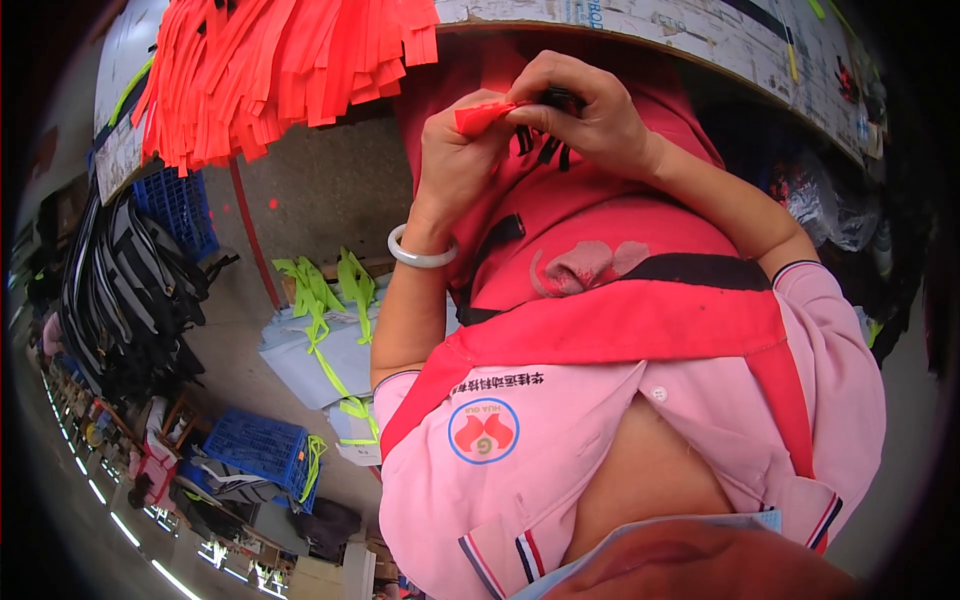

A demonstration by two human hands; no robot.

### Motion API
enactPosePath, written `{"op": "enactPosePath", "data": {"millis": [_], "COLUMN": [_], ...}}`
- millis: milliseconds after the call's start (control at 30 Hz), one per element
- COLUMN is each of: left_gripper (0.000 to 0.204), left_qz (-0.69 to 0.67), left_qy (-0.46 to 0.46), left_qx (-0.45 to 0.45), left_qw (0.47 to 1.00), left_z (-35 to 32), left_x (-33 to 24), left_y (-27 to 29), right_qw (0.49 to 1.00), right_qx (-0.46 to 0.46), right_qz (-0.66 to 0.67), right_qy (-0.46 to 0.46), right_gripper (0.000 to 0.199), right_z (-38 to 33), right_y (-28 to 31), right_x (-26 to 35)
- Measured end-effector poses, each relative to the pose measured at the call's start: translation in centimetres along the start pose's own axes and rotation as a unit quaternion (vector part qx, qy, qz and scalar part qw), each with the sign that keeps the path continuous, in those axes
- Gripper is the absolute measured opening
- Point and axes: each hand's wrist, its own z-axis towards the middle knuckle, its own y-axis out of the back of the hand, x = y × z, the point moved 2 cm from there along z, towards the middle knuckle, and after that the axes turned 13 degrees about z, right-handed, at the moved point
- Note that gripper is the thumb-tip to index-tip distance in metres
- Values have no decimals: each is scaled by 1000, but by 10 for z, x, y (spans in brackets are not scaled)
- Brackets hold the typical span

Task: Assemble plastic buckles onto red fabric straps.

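Over my lap, close to the table edge, both my hands are closed and brought together. My left hand (462,150), below a white bangle (421,247), pinches a bright red strip (478,120) whose folded end sticks out between the fingers. My right hand (590,112) grips a small black piece (562,100) against the strip, with thumb and forefinger meeting at its edge. The fingers partly cover the black piece, so its kind cannot be made out. Short black ends (545,148) show just below the right hand, against the red apron (600,200).
A thick bundle of red strips (280,80) hangs over the edge of the worn table (700,30). Grey-black straps (125,280) hang at the left beside a blue crate (178,205). Yellow-green ribbons (318,295) lie on pale packages (300,350). Another person (155,470) is far left.
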Motion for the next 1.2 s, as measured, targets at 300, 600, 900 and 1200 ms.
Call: {"op": "enactPosePath", "data": {"millis": [300, 600, 900, 1200], "left_gripper": [9, 13, 10, 6], "left_qz": [31, 79, 45, 54], "left_qy": [-40, -107, -32, -71], "left_qx": [-41, -55, -33, -123], "left_qw": [998, 990, 998, 988], "left_z": [4, 7, 14, 5], "left_x": [-7, -6, -27, -20], "left_y": [-2, -4, 9, 1], "right_qw": [1000, 1000, 996, 995], "right_qx": [-7, 4, 13, 75], "right_qz": [-5, -24, 32, -15], "right_qy": [5, 18, -76, -65], "right_gripper": [14, 14, 14, 15], "right_z": [5, 4, 10, 3], "right_y": [0, 2, 11, -5], "right_x": [3, 1, 2, -41]}}
